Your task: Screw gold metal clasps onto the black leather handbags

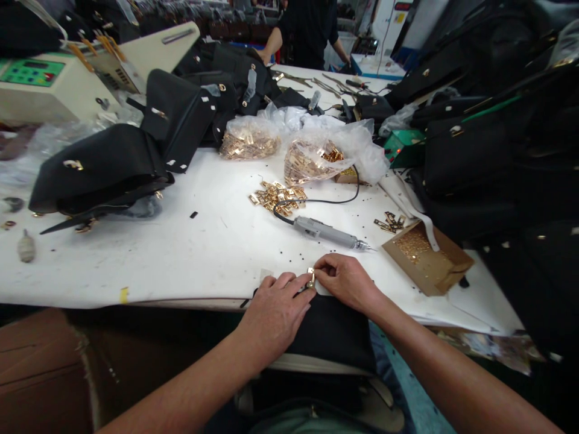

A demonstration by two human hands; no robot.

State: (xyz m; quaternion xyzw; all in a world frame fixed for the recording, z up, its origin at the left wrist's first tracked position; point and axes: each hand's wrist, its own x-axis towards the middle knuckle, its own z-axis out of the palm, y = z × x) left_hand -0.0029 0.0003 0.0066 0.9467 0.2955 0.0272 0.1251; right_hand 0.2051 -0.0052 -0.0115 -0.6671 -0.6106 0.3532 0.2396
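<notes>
A small gold metal clasp sits at the edge of a black bag, which lies at the table's front edge and over my lap. My left hand rests over the bag, thumb and fingers closed on its edge, with the index fingertip against the clasp. From the other side my right hand pinches the clasp between thumb and bent fingers. Anything smaller between those fingertips is hidden. Just beyond my hands lies a grey corded electric screwdriver, its tip pointing right.
Loose gold clasps lie behind the screwdriver, near plastic bags of gold parts. At right stands a cardboard box of tiny gold pieces. Black bags crowd the left and right. Across the table stands another person.
</notes>
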